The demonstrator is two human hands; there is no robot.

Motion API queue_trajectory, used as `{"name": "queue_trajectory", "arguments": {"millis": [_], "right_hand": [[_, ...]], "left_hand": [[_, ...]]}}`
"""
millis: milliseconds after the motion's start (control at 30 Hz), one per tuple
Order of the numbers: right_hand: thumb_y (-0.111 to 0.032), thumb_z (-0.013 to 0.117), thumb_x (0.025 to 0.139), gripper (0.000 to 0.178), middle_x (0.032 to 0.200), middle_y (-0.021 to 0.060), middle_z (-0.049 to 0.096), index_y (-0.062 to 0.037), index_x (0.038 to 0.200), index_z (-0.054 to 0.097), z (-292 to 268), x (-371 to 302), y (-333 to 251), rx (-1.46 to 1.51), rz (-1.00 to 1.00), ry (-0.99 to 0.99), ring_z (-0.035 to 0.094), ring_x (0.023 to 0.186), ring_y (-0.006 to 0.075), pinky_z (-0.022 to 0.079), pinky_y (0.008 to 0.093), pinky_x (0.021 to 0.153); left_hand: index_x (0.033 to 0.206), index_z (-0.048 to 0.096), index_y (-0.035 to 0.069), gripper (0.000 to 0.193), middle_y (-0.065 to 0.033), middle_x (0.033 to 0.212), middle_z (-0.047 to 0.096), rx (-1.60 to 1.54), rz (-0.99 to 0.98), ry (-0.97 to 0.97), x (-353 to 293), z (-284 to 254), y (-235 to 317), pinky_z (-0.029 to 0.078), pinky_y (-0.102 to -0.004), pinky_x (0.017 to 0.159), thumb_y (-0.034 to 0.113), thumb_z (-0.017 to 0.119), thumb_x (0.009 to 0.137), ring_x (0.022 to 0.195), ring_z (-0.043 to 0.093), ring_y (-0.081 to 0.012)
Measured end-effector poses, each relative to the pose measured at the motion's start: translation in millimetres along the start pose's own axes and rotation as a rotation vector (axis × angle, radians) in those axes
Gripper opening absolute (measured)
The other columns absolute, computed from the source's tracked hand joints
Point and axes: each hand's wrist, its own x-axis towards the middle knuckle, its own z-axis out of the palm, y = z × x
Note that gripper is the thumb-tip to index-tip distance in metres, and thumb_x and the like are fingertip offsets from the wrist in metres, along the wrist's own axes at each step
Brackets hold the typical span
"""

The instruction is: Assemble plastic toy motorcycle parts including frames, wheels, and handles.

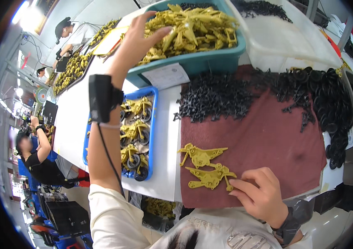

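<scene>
My left hand (140, 36) reaches over the near-left side of a teal bin (222, 62) heaped with yellow plastic toy motorcycle parts (193, 31). Its thumb and fingers are spread apart, and nothing shows between them. On the dark red cloth (267, 137) lie two yellow motorcycle bodies, one behind the other. My right hand (261, 193) pinches the front fork end of the nearer body (209, 177) between thumb and fingertips. The farther body (201, 155) rests just beyond it, untouched.
Small black parts (214, 97) are piled along the cloth's far side, with black wheels (328, 99) heaped at right. A blue tray (155, 124) of wheeled yellow motorcycles sits under my left forearm. A translucent tub (288, 41) stands behind; co-workers (39, 155) are at left.
</scene>
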Motion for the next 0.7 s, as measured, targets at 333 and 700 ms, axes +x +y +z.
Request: {"name": "queue_trajectory", "arguments": {"millis": [333,700], "right_hand": [[0.004,0.073,0.065,0.023,0.083,0.0065,0.058,-0.0042,0.086,0.071,-38.8,-18.2,27.6,-0.022,0.264,0.246,0.055,0.069,0.0220,0.044,0.0319,0.057],[0.000,0.074,0.067,0.021,0.081,0.0059,0.058,-0.0046,0.087,0.070,-44.1,-3.3,19.9,0.002,0.143,0.292,0.056,0.068,0.0211,0.043,0.0315,0.058]], "left_hand": [[0.117,0.058,0.001,0.037,-0.0174,0.119,0.058,0.045,-0.142,-0.025,-13.7,10.6,-9.8,0.046,-0.0390,0.093,0.029,0.056,0.093,0.108,0.058,-0.0326],[0.124,0.054,0.002,0.035,-0.0095,0.092,0.070,-0.435,-0.280,0.242,-31.0,-48.7,35.6,0.051,-0.0312,0.082,0.026,0.037,0.104,0.092,0.066,-0.0158]]}}
